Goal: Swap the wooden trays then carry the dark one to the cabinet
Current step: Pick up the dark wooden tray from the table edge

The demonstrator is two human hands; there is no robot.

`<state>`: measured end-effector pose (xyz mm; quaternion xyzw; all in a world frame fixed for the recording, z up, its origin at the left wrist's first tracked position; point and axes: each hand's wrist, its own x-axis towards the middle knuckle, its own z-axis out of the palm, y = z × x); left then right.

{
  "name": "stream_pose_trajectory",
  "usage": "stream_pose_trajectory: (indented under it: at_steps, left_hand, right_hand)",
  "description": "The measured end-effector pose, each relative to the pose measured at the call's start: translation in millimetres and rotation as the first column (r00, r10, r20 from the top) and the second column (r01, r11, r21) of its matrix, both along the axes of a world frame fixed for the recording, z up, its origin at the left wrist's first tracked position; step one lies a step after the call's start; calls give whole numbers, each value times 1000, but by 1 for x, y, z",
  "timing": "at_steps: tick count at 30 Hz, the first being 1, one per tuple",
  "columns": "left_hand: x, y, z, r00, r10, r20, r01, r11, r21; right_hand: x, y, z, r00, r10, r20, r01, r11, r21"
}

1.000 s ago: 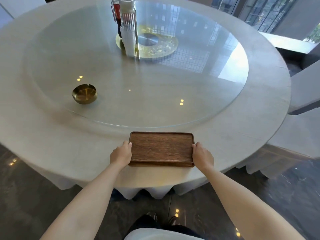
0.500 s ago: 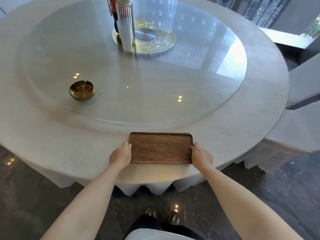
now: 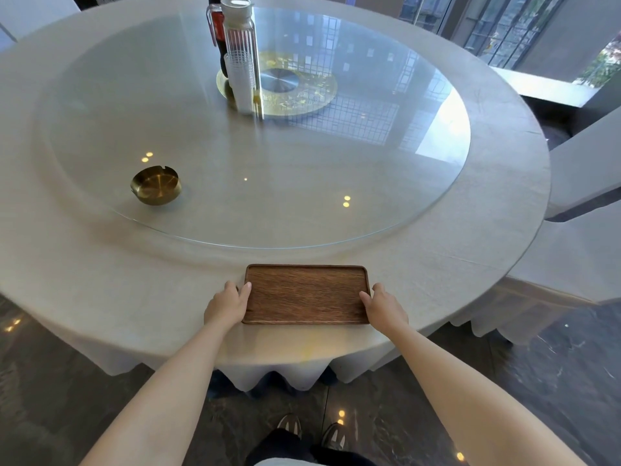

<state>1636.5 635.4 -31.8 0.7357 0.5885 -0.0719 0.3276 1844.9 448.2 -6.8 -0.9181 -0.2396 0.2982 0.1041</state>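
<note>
Both hands, left hand [image 3: 228, 306] and right hand [image 3: 383, 306], pinch the dark tray [image 3: 305, 294] by its short ends, lower centre; best lift level, grip even.

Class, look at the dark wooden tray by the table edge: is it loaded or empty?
Empty. The dark wooden tray shows bare wood grain across its whole inside, lying flat on the tablecloth between the left hand and right hand.

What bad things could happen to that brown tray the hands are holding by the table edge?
The dark brown wooden tray lies close to the round table's near edge, so a careless pull might tip it off. The left hand and right hand touch only its short ends, so an uneven lift could let it tilt or slip.
</note>
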Motion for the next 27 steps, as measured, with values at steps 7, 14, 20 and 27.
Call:
stream_pose_trajectory:
  at_steps: [7,14,20,27]
  left_hand:
    - [8,-6,2,985,138,105,-121,980,-156]
    - [15,-1,-2,988,114,108,-83,964,-253]
    - [16,2,-3,982,112,149,-69,961,-267]
    - [35,1,9,982,66,176,-26,976,-218]
  right_hand:
    - [-3,10,-8,970,-143,-194,154,987,41]
    - [1,15,-14,935,-222,-276,234,972,11]
    - [2,17,-16,940,-199,-275,209,978,9]
    - [5,1,-6,921,-273,-277,302,951,66]
